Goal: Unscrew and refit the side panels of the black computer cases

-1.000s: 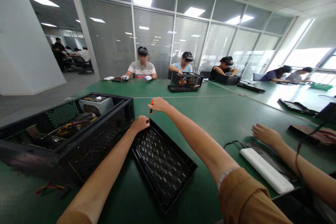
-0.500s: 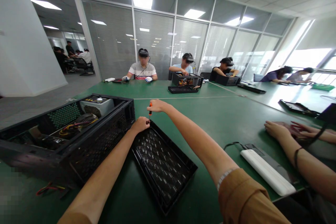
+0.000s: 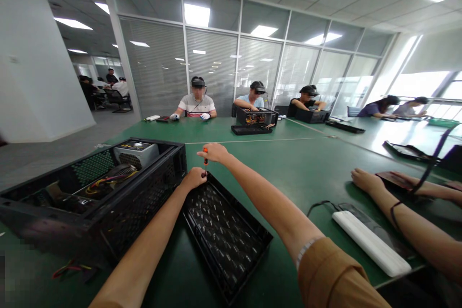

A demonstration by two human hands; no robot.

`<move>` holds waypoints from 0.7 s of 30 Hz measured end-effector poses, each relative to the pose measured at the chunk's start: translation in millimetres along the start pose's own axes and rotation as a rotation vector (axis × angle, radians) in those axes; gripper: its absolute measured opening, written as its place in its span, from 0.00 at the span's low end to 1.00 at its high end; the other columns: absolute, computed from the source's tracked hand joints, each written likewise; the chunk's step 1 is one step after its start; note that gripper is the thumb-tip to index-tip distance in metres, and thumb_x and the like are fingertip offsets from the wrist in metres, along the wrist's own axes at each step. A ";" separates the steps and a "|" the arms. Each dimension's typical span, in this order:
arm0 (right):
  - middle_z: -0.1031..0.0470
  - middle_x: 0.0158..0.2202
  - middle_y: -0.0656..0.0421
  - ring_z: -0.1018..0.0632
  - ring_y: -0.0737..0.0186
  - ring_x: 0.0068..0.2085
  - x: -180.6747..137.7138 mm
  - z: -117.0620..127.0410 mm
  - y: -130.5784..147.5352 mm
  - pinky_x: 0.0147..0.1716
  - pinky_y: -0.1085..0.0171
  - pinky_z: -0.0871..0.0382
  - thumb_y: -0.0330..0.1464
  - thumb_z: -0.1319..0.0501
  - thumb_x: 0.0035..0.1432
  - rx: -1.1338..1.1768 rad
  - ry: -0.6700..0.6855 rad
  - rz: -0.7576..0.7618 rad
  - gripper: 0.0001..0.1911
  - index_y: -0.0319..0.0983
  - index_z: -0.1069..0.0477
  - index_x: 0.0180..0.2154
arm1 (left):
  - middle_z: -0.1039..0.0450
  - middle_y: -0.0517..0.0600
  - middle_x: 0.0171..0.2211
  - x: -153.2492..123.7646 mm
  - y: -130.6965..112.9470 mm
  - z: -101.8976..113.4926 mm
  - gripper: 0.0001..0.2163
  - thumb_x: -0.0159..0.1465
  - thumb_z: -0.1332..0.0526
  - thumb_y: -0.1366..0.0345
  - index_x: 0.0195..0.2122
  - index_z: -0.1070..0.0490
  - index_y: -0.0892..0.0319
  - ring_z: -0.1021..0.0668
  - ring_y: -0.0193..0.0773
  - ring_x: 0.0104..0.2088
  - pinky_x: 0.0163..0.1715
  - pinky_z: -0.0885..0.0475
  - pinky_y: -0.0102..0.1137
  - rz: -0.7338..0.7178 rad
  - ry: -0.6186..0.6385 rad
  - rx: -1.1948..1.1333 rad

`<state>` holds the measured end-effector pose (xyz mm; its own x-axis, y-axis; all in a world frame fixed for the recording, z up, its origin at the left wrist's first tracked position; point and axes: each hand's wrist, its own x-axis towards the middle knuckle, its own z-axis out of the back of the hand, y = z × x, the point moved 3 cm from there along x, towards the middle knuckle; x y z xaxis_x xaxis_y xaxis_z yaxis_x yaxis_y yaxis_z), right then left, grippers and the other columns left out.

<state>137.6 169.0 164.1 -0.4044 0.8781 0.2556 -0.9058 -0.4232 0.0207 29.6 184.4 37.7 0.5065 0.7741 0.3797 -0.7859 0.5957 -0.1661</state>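
My right hand (image 3: pixel 215 152) is closed round the orange and black handle of a screwdriver (image 3: pixel 205 157), which stands upright with its shaft pointing down. Its tip meets the far corner of a black computer front panel (image 3: pixel 231 236) lying on the table, hollow side up. At that same corner my left hand (image 3: pixel 195 178) is closed, its fingertips by the screwdriver's tip; what they pinch is too small to make out. Left of the panel lies an opened black computer case (image 3: pixel 144 202) with a silver power supply (image 3: pixel 137 151) and coloured cables inside.
A white power strip (image 3: pixel 371 243) lies at the right on the green table (image 3: pixel 306 168), near a co-worker's forearms (image 3: pixel 407 207). Several people sit along the far side, some with computer cases (image 3: pixel 256 117). Loose coloured wires (image 3: pixel 72 269) lie at the lower left.
The view has tilted up slightly, so things sit lower in the picture. My right hand's index finger now reaches out further past the handle. The co-worker's hand at the right has shifted left.
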 end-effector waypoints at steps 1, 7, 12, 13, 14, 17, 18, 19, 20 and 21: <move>0.27 0.41 0.54 0.27 0.57 0.43 0.7 0.5 -0.3 0.38 0.64 0.35 0.49 0.52 0.54 0.009 0.015 -0.008 0.23 0.41 0.30 0.39 | 0.28 0.49 0.24 -0.1 -0.3 0.4 0.08 0.51 0.45 0.68 0.27 0.26 0.61 0.28 0.34 0.28 0.31 0.38 0.27 -0.001 -0.002 -0.005; 0.25 0.34 0.52 0.24 0.61 0.34 -3.2 2.7 1.9 0.32 0.69 0.36 0.41 0.49 0.54 0.050 0.139 -0.015 0.18 0.36 0.29 0.38 | 0.27 0.49 0.24 -4.2 -5.9 6.3 0.06 0.51 0.44 0.68 0.25 0.27 0.61 0.28 0.34 0.28 0.31 0.37 0.27 0.005 -0.020 -0.041; 0.27 0.36 0.48 0.27 0.57 0.39 -30.2 29.6 -0.2 0.36 0.65 0.38 0.47 0.55 0.57 -0.033 -0.182 -0.137 0.24 0.35 0.32 0.38 | 0.26 0.50 0.29 -8.5 -14.8 27.5 0.08 0.53 0.44 0.68 0.30 0.27 0.61 0.27 0.35 0.30 0.32 0.36 0.27 0.051 -0.081 -0.072; 0.27 0.35 0.48 0.27 0.58 0.38 -38.8 38.9 -1.9 0.36 0.65 0.39 0.45 0.56 0.58 -0.020 -0.235 -0.147 0.24 0.34 0.33 0.38 | 0.26 0.51 0.30 -10.5 -19.5 36.3 0.08 0.54 0.44 0.67 0.31 0.27 0.61 0.27 0.35 0.30 0.33 0.36 0.27 0.064 -0.095 -0.089; 0.27 0.35 0.49 0.27 0.59 0.37 -48.4 49.5 -3.5 0.36 0.66 0.39 0.44 0.57 0.59 0.004 -0.286 -0.132 0.22 0.33 0.34 0.38 | 0.26 0.51 0.30 -14.0 -26.3 47.1 0.08 0.54 0.44 0.67 0.31 0.28 0.62 0.27 0.35 0.30 0.33 0.35 0.27 0.077 -0.109 -0.115; 0.28 0.36 0.52 0.28 0.65 0.36 -85.9 84.2 -3.7 0.36 0.69 0.41 0.38 0.56 0.61 0.129 -0.403 0.048 0.17 0.32 0.39 0.40 | 0.26 0.51 0.29 -39.5 -59.8 91.0 0.08 0.56 0.44 0.64 0.31 0.29 0.62 0.27 0.35 0.29 0.32 0.35 0.27 0.096 -0.129 -0.215; 0.29 0.37 0.52 0.29 0.66 0.37 -102.0 93.9 -2.1 0.37 0.70 0.41 0.36 0.56 0.61 0.165 -0.423 0.121 0.15 0.32 0.41 0.41 | 0.27 0.50 0.28 -54.6 -74.2 108.4 0.07 0.56 0.45 0.64 0.31 0.30 0.61 0.27 0.35 0.28 0.31 0.35 0.27 0.088 -0.123 -0.230; 0.29 0.38 0.52 0.29 0.67 0.37 -120.1 101.0 -0.3 0.37 0.70 0.41 0.36 0.57 0.61 0.180 -0.432 0.160 0.15 0.32 0.42 0.42 | 0.27 0.49 0.27 -73.4 -88.4 126.4 0.07 0.57 0.46 0.64 0.31 0.31 0.60 0.27 0.35 0.28 0.31 0.35 0.28 0.072 -0.116 -0.228; 0.30 0.37 0.53 0.29 0.66 0.36 -140.3 104.7 1.8 0.37 0.69 0.40 0.35 0.58 0.61 0.172 -0.434 0.174 0.14 0.33 0.42 0.42 | 0.28 0.47 0.27 -95.7 -101.0 144.6 0.07 0.59 0.47 0.64 0.32 0.33 0.59 0.27 0.35 0.28 0.31 0.35 0.28 0.054 -0.118 -0.220; 0.30 0.36 0.53 0.29 0.65 0.36 -162.2 103.9 4.5 0.36 0.69 0.40 0.36 0.58 0.61 0.139 -0.412 0.179 0.14 0.35 0.42 0.42 | 0.28 0.46 0.28 -121.2 -110.0 162.6 0.07 0.60 0.49 0.64 0.33 0.34 0.57 0.27 0.35 0.29 0.32 0.35 0.28 0.057 -0.152 -0.195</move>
<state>212.3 1.4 223.2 -0.4432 0.6388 0.6289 -0.7895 -0.6105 0.0637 -3.0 -9.8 157.9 0.3929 0.7752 0.4947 -0.7205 0.5938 -0.3581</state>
